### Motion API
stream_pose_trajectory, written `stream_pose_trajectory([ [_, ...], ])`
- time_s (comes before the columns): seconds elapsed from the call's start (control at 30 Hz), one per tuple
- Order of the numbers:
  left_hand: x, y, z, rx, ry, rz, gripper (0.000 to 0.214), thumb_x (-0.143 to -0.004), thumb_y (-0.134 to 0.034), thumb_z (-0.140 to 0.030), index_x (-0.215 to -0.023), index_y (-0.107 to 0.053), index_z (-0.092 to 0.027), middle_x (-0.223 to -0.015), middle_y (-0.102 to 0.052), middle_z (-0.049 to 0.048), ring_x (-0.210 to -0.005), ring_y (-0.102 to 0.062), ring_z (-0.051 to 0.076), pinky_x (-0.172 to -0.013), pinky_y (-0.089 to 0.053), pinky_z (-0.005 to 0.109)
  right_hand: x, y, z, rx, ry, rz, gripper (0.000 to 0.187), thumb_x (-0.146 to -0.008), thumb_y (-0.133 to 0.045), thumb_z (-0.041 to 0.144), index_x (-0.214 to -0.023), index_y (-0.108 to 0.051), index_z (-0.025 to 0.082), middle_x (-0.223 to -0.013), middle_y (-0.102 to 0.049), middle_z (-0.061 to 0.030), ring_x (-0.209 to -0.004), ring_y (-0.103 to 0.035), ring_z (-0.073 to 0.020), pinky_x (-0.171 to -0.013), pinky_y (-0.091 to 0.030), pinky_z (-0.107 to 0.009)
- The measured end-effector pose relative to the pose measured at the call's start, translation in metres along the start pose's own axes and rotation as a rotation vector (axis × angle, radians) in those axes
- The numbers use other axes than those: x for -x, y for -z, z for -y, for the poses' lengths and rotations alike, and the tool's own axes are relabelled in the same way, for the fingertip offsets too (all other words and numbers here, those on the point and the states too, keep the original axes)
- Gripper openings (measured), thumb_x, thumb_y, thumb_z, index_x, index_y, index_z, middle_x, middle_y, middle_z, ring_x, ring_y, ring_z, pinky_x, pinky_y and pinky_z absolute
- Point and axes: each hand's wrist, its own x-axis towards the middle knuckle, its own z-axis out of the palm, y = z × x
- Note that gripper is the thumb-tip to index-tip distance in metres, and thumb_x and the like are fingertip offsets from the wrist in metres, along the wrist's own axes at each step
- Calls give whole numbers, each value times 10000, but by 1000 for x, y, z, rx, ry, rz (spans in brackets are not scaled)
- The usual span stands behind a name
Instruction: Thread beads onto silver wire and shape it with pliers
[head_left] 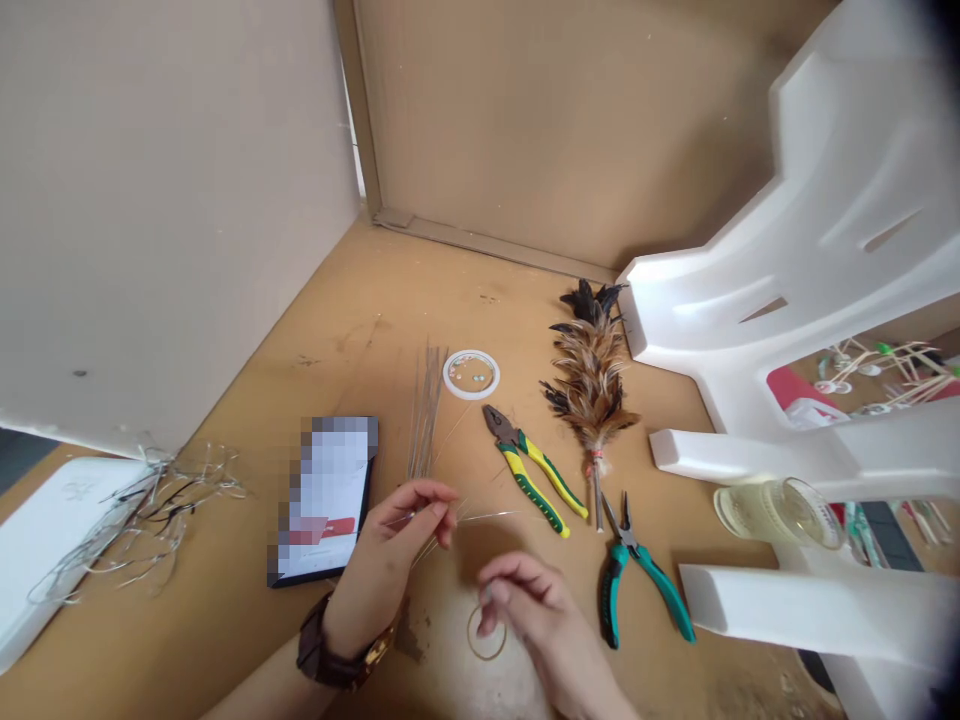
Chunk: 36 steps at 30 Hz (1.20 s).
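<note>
My left hand (409, 528), with a dark watch (326, 645) on its wrist, pinches a thin wire (491, 515) that sticks out to the right of the fingertips. Lower and to the right, my right hand (536, 620) is closed, thumb against forefinger, on something small that I cannot make out. Beside and partly behind its fingertips shows a thin tan ring (487, 657). Ahead of my left hand lies a bundle of straight metal wires (426, 410). A round white-rimmed dish (472, 396) with small beads stands beside the bundle.
Green-yellow pliers (536, 485), green needle-nose pliers (628, 560) and a feather duster (592, 370) lie to the right. A phone (326, 495) and tangled wire (150, 530) are left. A glass (780, 510) sits by a white plastic chair (720, 310); cardboard (570, 130) stands behind.
</note>
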Motion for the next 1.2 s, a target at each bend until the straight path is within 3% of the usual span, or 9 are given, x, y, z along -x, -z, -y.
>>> stream_pose_trajectory([
  [0.1,3,-3,1,-116,18,39,78,-707,-587,-224,-729,-616,-156,-576,-547,-13,-529,-480,102,-527,-386,212,-10,16,17,-259,120,-139,134,-690,-704,216,-803,-663,156,-715,-644,-16,-569,-568,-91,-602,-471,-227],
  [0.27,6,-11,2,-258,66,125,50,-669,-574,-207,-641,-567,-167,-521,-492,-38,-484,-413,85,-474,-329,189,-26,38,21,-525,56,-148,130,-707,-695,202,-820,-652,153,-703,-651,1,-539,-556,-62,-531,-491,-178],
  [0.43,5,-13,4,-305,72,108,39,-657,-545,-189,-623,-534,-172,-512,-492,-45,-477,-398,83,-465,-318,184,-28,39,13,-468,107,-172,127,-699,-703,200,-797,-656,135,-668,-669,-12,-447,-513,-49,-432,-445,-154],
  [0.6,4,-12,7,-287,114,77,50,-648,-554,-215,-645,-525,-174,-496,-494,-50,-451,-389,80,-454,-317,182,-27,33,11,-361,182,-212,106,-691,-707,201,-758,-652,141,-687,-687,-35,-458,-538,-60,-435,-447,-155],
  [1.2,5,-12,6,-261,115,100,26,-653,-539,-186,-642,-522,-169,-498,-498,-54,-448,-398,73,-452,-338,172,-25,27,12,-389,133,-220,131,-666,-729,186,-679,-602,153,-703,-692,-25,-493,-582,-69,-438,-465,-146],
])
